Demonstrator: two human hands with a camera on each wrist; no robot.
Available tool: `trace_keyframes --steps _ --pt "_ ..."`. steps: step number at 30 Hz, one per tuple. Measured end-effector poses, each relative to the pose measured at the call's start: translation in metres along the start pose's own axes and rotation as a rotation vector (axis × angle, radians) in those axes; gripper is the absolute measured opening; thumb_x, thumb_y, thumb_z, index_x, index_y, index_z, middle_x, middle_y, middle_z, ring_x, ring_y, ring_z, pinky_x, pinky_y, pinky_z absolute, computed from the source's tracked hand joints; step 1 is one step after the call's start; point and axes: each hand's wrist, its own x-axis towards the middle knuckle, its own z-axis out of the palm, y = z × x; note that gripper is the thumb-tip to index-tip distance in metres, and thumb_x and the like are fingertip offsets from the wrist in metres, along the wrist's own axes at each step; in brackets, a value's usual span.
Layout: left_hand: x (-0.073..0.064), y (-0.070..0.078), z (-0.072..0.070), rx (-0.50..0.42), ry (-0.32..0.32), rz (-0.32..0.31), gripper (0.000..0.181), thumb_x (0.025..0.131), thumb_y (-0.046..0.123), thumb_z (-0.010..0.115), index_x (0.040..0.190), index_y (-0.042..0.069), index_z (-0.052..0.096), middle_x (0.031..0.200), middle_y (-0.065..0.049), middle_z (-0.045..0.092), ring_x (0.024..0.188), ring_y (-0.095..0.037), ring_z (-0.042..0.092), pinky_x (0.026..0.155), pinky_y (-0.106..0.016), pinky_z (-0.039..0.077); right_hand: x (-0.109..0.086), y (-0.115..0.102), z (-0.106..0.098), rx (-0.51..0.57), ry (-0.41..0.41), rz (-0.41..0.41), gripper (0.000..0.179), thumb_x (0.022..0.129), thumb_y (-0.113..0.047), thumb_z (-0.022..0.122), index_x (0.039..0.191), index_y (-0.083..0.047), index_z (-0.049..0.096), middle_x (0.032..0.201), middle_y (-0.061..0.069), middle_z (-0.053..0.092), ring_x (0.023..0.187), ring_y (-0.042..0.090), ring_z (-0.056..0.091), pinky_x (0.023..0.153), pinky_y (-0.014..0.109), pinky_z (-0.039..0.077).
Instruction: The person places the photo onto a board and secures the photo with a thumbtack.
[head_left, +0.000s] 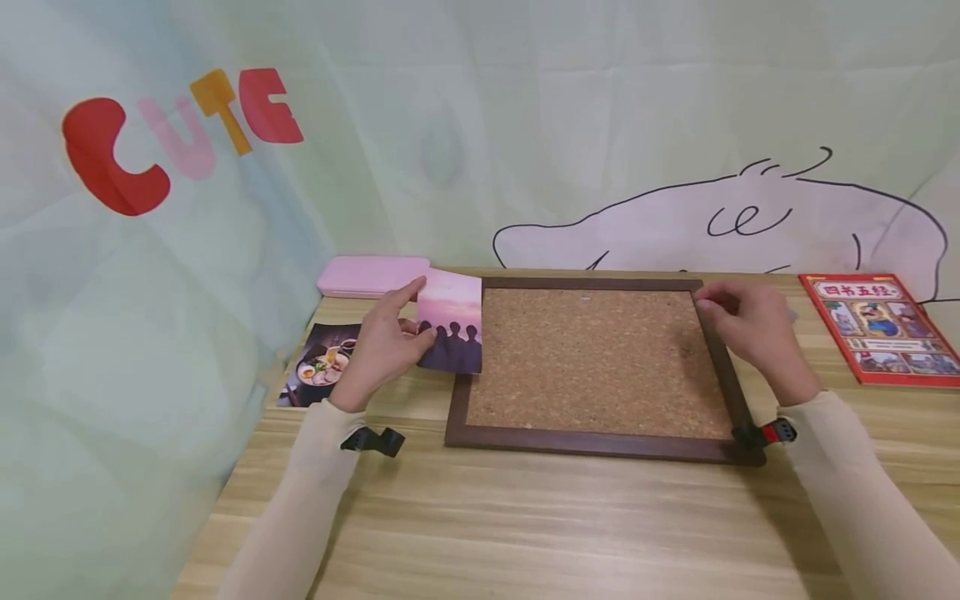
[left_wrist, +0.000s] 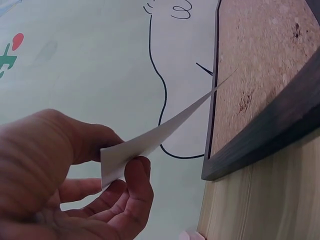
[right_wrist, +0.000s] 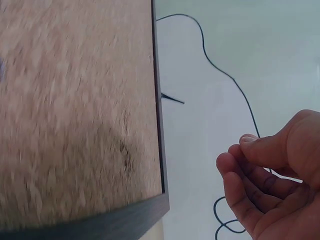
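Pinching a photo [head_left: 453, 305] at its edge, the left hand [head_left: 386, 343] likely avoids smudging it. The right hand [head_left: 753, 325] presses fingertips [right_wrist: 226, 163] together, contents unclear.

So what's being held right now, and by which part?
The left hand pinches the photo by its left edge; nothing shows in the right hand.

A pink-sky photo [head_left: 453, 312] is held near the brown-framed corkboard [head_left: 592, 358].

The left hand [head_left: 382, 343] pinches between thumb and fingers [left_wrist: 138, 186], the right hand [head_left: 756, 329] curls inward with thumb near fingertips, both arms [head_left: 862, 492] extending forward.
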Motion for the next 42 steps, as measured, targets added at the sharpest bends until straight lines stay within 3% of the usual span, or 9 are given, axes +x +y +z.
trace_keyframes --steps 6,10,13,20,27,32,35,42 --pt "0.006 0.007 0.006 -0.001 0.005 0.022 0.079 0.093 0.006 0.076 0.164 0.01 0.044 0.155 -0.023 0.055 0.088 -0.029 0.071 0.069 -0.018 0.05 0.001 -0.008 0.005 0.054 -0.027 -0.004 0.022 0.107 -0.017 0.065 0.116 0.0 0.076 0.106 0.025 0.077 0.083 0.02 0.063 0.063 0.018 0.047" --pt "0.009 0.011 0.01 -0.004 0.002 0.012 0.08 0.093 0.007 0.077 0.165 0.012 0.044 0.154 -0.02 0.056 0.086 -0.024 0.07 0.066 -0.019 0.051 0.001 -0.015 0.009 0.146 -0.079 0.041 0.023 0.107 -0.019 0.066 0.12 -0.002 0.075 0.112 0.023 0.078 0.085 0.012 0.066 0.067 0.017 0.051" --pt "0.012 0.013 0.013 -0.059 -0.011 0.003 0.08 0.092 0.004 0.076 0.165 0.012 0.043 0.156 -0.02 0.054 0.082 -0.019 0.066 0.062 -0.019 0.05 0.002 -0.022 0.013 0.206 -0.108 0.069 0.024 0.108 -0.02 0.066 0.122 -0.003 0.075 0.114 0.021 0.077 0.089 0.013 0.067 0.071 0.017 0.052" --pt "0.016 0.018 0.018 -0.111 -0.029 0.04 0.078 0.092 -0.001 0.075 0.163 0.006 0.045 0.154 -0.025 0.054 0.081 -0.022 0.068 0.063 -0.017 0.05 0.009 -0.033 0.025 0.301 -0.136 0.052 0.023 0.107 -0.016 0.067 0.119 0.002 0.074 0.097 0.004 0.078 0.083 0.005 0.068 0.073 0.02 0.056" --pt "0.02 0.023 0.025 -0.135 -0.055 0.058 0.078 0.091 -0.001 0.075 0.163 0.004 0.044 0.156 -0.026 0.054 0.086 -0.03 0.074 0.064 -0.017 0.051 0.01 -0.041 0.033 0.423 -0.238 0.124 0.03 0.11 -0.021 0.062 0.129 0.001 0.069 0.105 0.001 0.076 0.099 0.017 0.071 0.089 0.027 0.06" --pt "0.023 0.027 0.032 -0.157 -0.083 0.051 0.079 0.091 -0.001 0.075 0.163 0.005 0.044 0.155 -0.025 0.054 0.086 -0.027 0.073 0.063 -0.018 0.051 0.013 -0.047 0.039 0.516 -0.279 0.159 0.031 0.109 -0.017 0.063 0.131 0.005 0.067 0.098 -0.01 0.076 0.095 0.01 0.07 0.09 0.026 0.061" --pt "0.025 0.029 0.037 -0.155 -0.096 0.059 0.079 0.091 -0.001 0.075 0.163 0.005 0.043 0.155 -0.024 0.054 0.086 -0.026 0.073 0.064 -0.018 0.051 0.015 -0.05 0.043 0.565 -0.299 0.17 0.031 0.109 -0.015 0.063 0.132 0.006 0.065 0.095 -0.014 0.075 0.093 0.007 0.069 0.091 0.025 0.061" --pt "0.028 0.034 0.05 -0.065 -0.132 0.052 0.08 0.093 0.003 0.077 0.165 0.01 0.043 0.167 -0.021 0.046 0.087 -0.024 0.071 0.065 -0.021 0.049 0.015 -0.056 0.055 0.591 -0.314 0.171 0.031 0.106 -0.015 0.067 0.129 0.006 0.067 0.095 -0.011 0.075 0.09 0.005 0.07 0.092 0.028 0.062"
